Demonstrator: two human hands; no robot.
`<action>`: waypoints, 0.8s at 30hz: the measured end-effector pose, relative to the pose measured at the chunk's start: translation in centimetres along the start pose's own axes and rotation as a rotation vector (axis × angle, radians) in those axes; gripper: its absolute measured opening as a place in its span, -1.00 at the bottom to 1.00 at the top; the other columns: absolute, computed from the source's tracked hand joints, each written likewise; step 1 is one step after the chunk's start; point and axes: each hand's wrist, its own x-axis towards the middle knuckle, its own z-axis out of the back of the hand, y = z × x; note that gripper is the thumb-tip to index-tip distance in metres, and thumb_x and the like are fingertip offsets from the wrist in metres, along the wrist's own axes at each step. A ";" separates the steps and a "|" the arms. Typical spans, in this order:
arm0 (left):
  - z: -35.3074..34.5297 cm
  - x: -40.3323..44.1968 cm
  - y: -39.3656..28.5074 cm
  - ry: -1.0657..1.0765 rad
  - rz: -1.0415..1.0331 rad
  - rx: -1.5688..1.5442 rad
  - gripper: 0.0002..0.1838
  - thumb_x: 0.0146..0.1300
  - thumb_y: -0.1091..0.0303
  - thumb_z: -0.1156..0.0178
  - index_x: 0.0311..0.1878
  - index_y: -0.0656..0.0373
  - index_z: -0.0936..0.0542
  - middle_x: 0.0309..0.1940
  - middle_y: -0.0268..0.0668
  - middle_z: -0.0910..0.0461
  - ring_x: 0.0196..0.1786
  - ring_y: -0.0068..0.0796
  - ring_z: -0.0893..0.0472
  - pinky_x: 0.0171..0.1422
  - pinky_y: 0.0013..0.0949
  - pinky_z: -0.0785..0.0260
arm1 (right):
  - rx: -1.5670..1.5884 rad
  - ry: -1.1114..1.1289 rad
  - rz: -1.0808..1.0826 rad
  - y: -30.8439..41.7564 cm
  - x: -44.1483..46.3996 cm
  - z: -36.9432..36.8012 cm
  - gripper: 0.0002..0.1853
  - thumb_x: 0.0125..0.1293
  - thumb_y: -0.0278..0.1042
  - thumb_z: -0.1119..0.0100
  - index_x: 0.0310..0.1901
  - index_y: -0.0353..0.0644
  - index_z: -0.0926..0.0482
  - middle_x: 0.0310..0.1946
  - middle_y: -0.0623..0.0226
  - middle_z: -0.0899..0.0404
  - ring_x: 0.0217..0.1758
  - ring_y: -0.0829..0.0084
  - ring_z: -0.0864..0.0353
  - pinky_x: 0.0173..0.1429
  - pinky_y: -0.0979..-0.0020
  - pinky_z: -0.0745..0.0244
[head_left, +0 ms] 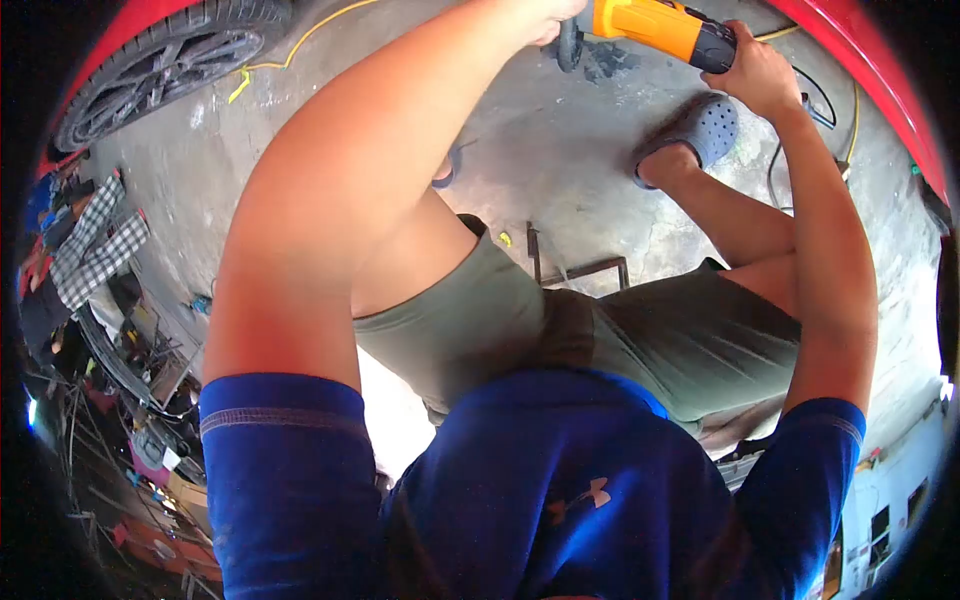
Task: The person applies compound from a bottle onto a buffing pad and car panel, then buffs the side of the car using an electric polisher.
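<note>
An orange-and-black power polisher [650, 25] lies across the top of the view, partly cut off by the upper edge. My right hand [757, 72] is wrapped around its black rear end. At the tool's front end, my left hand [545, 18] is closed, with its fingers partly out of view. The dark round pad [570, 46] is seen edge-on beside my left hand. A black cord [815, 92] hangs near my right hand.
A red car body [865, 60] curves along the top right, and a car wheel [180, 65] stands at top left. Yellow cords [310, 32] run over the concrete floor [560, 140]. A metal frame [590, 268] is between my legs. Clutter [130, 370] lines the left side.
</note>
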 end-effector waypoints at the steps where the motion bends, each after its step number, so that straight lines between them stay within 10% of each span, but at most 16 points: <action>1: -1.0 1.0 0.2 -0.030 0.000 0.048 -0.67 0.43 0.22 -0.16 -0.01 0.32 -0.66 -0.17 -0.10 -0.68 -0.14 -0.25 -0.62 -0.15 -0.12 -0.42 | 0.003 -0.013 -0.004 -1.2 0.0 -0.1 -0.13 -0.01 0.02 -0.49 0.35 -0.08 -0.38 -0.10 -0.05 -0.74 0.00 -0.07 -0.74 0.13 0.02 -0.63; 8: -2.8 -1.5 -0.2 -0.089 0.050 0.199 -0.64 0.47 0.09 -0.20 -0.31 0.20 -0.66 -0.48 -0.29 -0.59 -0.48 -0.50 -0.47 -0.49 -0.23 -0.23 | 0.045 -0.039 0.091 -5.0 1.4 -3.2 -0.09 -0.05 -0.08 -0.49 0.39 -0.06 -0.33 -0.12 -0.07 -0.72 -0.01 -0.10 -0.71 0.12 0.01 -0.60; 17: -1.8 -3.3 -1.7 -0.141 0.155 0.148 -0.83 0.49 0.17 -0.10 -0.11 -0.06 -0.65 -0.31 -0.48 -0.68 -0.16 -0.52 -0.65 0.14 -0.16 -0.36 | 0.107 0.053 0.038 -2.0 2.7 -2.2 -0.15 -0.19 0.06 -0.61 0.16 -0.10 -0.48 -0.26 0.00 -0.74 -0.17 -0.04 -0.77 -0.06 0.02 -0.66; 24: -5.4 -1.1 -1.9 -0.042 0.094 0.161 -0.72 0.48 0.15 -0.12 0.10 0.05 -0.62 -0.08 -0.30 -0.71 0.03 -0.34 -0.67 0.25 -0.09 -0.39 | 0.129 0.017 -0.045 -5.8 0.5 -1.5 -0.30 -0.17 -0.11 -0.52 0.09 -0.12 -0.54 -0.27 -0.02 -0.73 -0.16 -0.07 -0.75 -0.05 0.03 -0.65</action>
